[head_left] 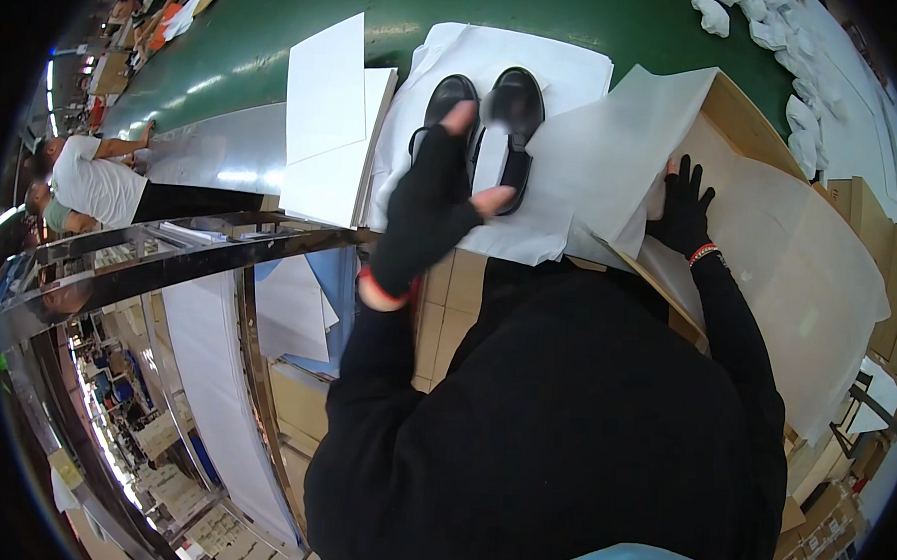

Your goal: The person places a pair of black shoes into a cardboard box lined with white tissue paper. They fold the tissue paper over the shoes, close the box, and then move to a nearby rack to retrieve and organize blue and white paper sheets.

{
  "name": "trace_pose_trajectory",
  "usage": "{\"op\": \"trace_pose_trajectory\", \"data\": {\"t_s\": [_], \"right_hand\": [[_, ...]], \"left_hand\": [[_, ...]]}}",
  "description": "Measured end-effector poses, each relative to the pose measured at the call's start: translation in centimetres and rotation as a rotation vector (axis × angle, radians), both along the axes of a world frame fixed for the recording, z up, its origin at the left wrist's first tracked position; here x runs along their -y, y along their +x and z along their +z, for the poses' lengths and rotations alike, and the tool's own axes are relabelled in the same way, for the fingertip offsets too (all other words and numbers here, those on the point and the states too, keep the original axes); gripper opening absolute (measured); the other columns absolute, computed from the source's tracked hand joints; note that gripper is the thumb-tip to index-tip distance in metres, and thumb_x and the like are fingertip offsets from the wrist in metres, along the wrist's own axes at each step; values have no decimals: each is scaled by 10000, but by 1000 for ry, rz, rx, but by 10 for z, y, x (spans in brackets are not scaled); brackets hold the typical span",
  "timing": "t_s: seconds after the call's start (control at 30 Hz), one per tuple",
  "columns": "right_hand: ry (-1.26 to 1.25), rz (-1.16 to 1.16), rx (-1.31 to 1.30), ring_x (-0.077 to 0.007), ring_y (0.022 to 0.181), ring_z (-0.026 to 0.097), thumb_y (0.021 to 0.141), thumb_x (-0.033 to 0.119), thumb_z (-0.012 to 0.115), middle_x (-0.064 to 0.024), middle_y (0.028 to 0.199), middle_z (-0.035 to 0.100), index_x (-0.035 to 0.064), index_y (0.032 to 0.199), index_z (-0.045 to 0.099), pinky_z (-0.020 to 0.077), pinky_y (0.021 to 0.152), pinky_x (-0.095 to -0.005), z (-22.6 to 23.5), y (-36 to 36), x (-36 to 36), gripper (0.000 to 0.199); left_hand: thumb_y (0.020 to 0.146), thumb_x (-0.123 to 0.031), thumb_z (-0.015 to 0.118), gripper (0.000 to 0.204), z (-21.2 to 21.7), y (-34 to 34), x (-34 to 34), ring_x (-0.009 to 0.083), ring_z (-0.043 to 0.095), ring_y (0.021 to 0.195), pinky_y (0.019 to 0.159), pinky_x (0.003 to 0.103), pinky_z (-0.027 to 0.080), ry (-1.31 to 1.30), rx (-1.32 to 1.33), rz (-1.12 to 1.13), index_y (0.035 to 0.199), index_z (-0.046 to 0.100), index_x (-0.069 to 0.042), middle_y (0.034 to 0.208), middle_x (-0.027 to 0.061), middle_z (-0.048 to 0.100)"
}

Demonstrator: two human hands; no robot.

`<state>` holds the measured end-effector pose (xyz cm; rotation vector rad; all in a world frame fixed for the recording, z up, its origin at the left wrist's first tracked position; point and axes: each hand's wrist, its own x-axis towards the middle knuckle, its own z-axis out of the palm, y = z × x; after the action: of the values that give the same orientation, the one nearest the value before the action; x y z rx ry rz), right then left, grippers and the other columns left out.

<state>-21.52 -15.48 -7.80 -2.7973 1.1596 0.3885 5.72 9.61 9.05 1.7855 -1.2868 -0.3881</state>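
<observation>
A pair of black shoes lies side by side on white paper: the left shoe and the right shoe, which has a pale strip along it. Over the left shoe reaches my left hand, in a black glove with bare fingertips, thumb and fingers apart. It is slightly blurred, and whether it touches the shoe I cannot tell. To the right, my right hand, gloved the same way, spreads its fingers on thin whitish paper lining an open cardboard box.
Stacked white boards or box lids stand left of the shoes on the green table. Crumpled white paper wads line the far right. A metal rack is at my left. Beyond it, a person in a white shirt leans at the table.
</observation>
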Motion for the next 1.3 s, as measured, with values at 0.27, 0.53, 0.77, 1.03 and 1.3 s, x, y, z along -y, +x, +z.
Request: {"op": "trace_pose_trajectory", "data": {"t_s": [0.27,0.53,0.77,1.03,1.3], "right_hand": [[-78,-18,79,-448,1406,88,585,575,765,-237,1531,93,46,1491,84,171,987,-741,-29,12,8,1252],[-11,43,0,-455,1404,93,580,554,790,-255,1518,131,38,1460,228,231,986,-713,23,-16,6,1165],[144,145,566,-361,1317,381,793,295,729,-190,1395,435,52,1398,381,336,1048,-487,50,-36,26,739],[685,90,988,-140,1125,532,966,237,529,-69,1215,581,28,1343,483,404,944,-267,193,20,14,433],[1153,82,651,-166,948,605,854,404,649,-129,1080,646,-21,1244,550,464,851,-268,243,38,-31,585]], "left_hand": [[730,-369,783,866,-86,27,-69,367,637,947,781,387,517,255,245,304,1361,360,47,1195,260,557],[924,-320,603,377,-56,81,-63,144,595,776,721,295,475,-360,-220,768,1016,647,43,869,95,674],[938,-425,530,527,21,96,-68,213,624,988,879,329,493,-631,-785,457,1212,544,26,1159,124,612],[947,-386,515,451,35,45,3,178,653,914,807,279,521,-487,-1023,270,1169,584,-1,1063,95,656],[953,-409,501,457,45,-24,83,118,620,780,694,253,484,-169,-723,-115,975,664,17,879,67,676]]}}
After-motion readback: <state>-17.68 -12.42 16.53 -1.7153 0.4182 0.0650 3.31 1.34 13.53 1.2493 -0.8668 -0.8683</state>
